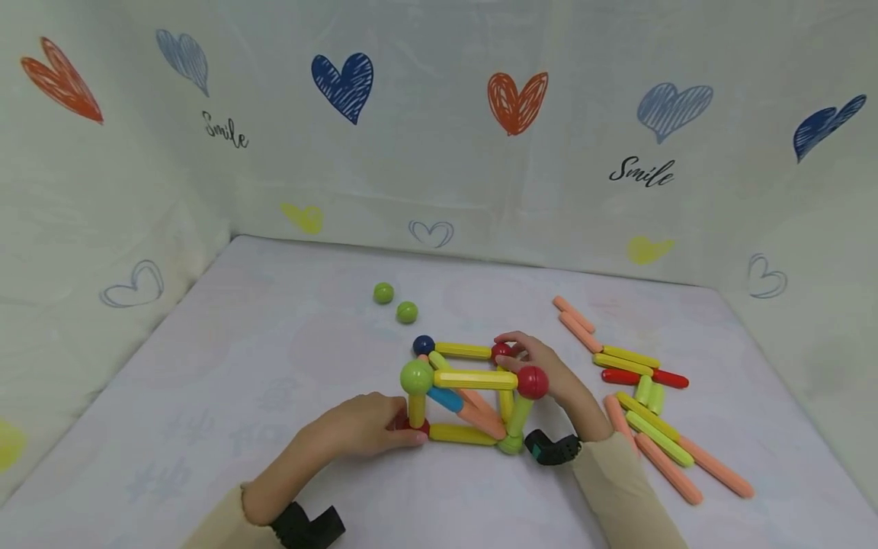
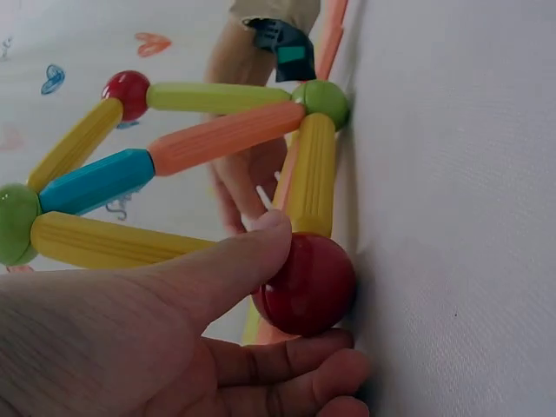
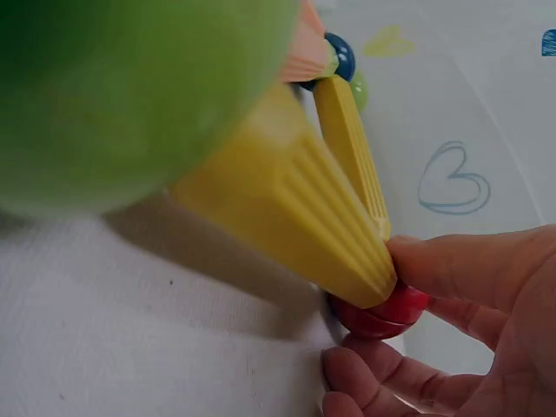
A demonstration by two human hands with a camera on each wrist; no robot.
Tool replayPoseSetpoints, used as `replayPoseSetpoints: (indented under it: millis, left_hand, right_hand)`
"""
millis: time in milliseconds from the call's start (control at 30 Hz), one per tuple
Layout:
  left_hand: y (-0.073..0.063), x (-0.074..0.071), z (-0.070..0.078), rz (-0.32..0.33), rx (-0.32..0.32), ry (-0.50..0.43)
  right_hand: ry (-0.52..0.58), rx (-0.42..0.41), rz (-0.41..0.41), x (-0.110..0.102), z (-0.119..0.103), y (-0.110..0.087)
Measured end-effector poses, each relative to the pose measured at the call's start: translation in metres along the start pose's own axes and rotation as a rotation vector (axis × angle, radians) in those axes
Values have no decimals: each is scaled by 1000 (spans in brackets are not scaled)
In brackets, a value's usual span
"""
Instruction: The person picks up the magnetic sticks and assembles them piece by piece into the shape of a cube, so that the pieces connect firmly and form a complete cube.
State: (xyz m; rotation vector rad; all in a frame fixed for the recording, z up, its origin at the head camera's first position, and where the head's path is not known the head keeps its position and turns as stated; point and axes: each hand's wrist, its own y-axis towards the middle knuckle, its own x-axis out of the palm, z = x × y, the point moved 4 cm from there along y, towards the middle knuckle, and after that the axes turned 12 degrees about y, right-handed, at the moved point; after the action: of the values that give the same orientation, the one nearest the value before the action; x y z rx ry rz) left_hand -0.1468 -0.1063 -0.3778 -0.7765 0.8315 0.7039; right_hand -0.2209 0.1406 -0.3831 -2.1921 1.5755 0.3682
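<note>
A framework of magnetic rods and balls stands on the table in front of me. My left hand grips the red ball at its lower left corner between thumb and fingers. My right hand pinches another red ball at the back right, where two yellow rods meet. Along the front, a yellow rod joins a green ball to a red ball. A blue rod and an orange rod run diagonally to the lower green ball. A navy ball marks the back left.
Beyond the framework lie two loose green balls. At the right, loose orange rods, yellow rods, red rods and lime rods are scattered. A white curtain with printed hearts hangs behind the table.
</note>
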Motion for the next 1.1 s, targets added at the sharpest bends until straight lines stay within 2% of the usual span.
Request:
replayPoseSetpoints:
  millis: [100, 267, 400, 500, 733, 867, 967, 1100]
  left_hand:
    - [4, 0, 0, 33, -11, -27]
    - [12, -4, -2, 113, -99, -48]
    - [26, -9, -7, 178, -175, -16]
    - [41, -15, -11, 200, -200, 32]
    - [79, -31, -15, 226, -211, 127]
    - [97, -38, -18, 211, -248, 130]
    - [105, -41, -21, 192, -279, 114]
    - [108, -47, -23, 197, -300, 81]
  right_hand:
    - [-20, 6, 24, -3, 1, -1]
    - [-64, 83, 90, -11, 7, -10]
    - [-112, 140, 119, -19, 14, -17]
    - [-142, 163, 130, -23, 19, -22]
    - [-168, 166, 109, -25, 20, -36]
    - [-166, 170, 100, -23, 18, -40]
    - [-160, 177, 103, -19, 19, -40]
    - [-149, 182, 112, -14, 18, -40]
